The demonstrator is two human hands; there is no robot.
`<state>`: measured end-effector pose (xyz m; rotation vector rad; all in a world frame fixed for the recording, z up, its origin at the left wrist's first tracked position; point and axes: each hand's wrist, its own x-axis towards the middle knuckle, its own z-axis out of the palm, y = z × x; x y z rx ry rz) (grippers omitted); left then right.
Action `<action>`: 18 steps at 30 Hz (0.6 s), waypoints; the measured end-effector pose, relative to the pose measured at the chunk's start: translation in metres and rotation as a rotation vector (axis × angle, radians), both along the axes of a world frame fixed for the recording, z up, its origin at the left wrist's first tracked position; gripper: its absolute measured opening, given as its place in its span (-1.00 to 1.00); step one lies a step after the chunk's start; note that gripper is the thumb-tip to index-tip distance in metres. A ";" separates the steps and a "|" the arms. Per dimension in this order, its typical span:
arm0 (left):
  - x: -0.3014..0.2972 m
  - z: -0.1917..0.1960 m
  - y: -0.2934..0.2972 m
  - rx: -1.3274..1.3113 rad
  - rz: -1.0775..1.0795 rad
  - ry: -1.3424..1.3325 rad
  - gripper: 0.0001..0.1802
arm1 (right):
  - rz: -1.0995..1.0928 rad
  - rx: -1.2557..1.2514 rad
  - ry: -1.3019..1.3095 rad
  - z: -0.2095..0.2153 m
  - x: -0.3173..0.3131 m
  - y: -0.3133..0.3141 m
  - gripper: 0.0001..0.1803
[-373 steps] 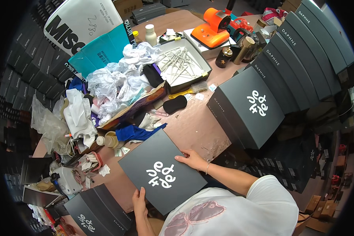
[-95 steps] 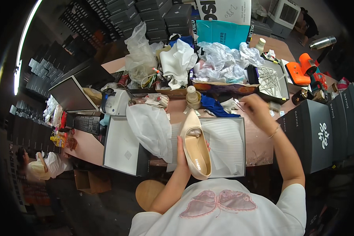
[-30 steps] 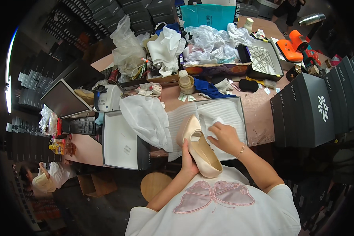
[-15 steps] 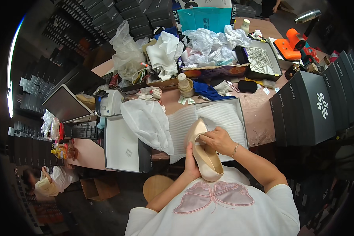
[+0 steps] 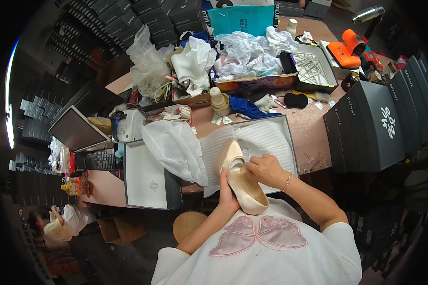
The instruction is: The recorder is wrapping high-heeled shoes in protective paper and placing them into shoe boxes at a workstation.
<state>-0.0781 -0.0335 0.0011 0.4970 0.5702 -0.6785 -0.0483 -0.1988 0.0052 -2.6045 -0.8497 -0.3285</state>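
Note:
A cream satin pump (image 5: 244, 183) is held tilted in front of my chest, its opening facing up and its rounded toe upward. My left hand (image 5: 228, 194) grips it from the left side, thumb along the outer wall. My right hand (image 5: 268, 171) is closed, with its fingertips pinching the right rim of the shoe opening. Whether those fingers hold anything more is hidden. Beyond the shoe lies an open shoe box (image 5: 291, 134) with a white ribbed foam sheet (image 5: 266, 135) spread in it and over its left side.
Left of the foam are a box lid (image 5: 145, 183) and crumpled white tissue paper (image 5: 173, 147). A label printer (image 5: 128, 126), monitor and keyboard (image 5: 100, 159) stand further left. Trays of tissue, a bottle (image 5: 218, 99) and a blue cloth (image 5: 249, 108) line the back. Dark shoe boxes (image 5: 361, 128) stand at the right.
My right fingers have moved from inside the shoe opening toward its right rim, leaving more of the inside visible. The shoe has tipped slightly left. The whole view has shifted a little.

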 end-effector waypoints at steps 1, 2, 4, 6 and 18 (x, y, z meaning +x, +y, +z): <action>-0.001 0.000 0.000 0.033 -0.002 0.003 -0.19 | 0.001 -0.037 0.015 0.000 -0.001 0.002 -0.87; -0.005 -0.004 -0.001 0.057 -0.011 -0.029 -0.20 | -0.001 -0.037 -0.020 -0.005 0.001 0.006 -0.87; -0.003 0.000 -0.001 0.066 0.011 -0.033 -0.20 | -0.007 -0.036 -0.087 -0.026 0.008 0.014 -0.87; -0.003 0.006 0.000 0.070 0.026 0.004 -0.20 | 0.016 -0.071 -0.094 -0.034 0.015 0.025 -0.85; -0.006 -0.017 0.018 0.015 0.091 0.008 -0.21 | -0.140 -0.060 0.093 0.000 0.003 -0.004 -0.90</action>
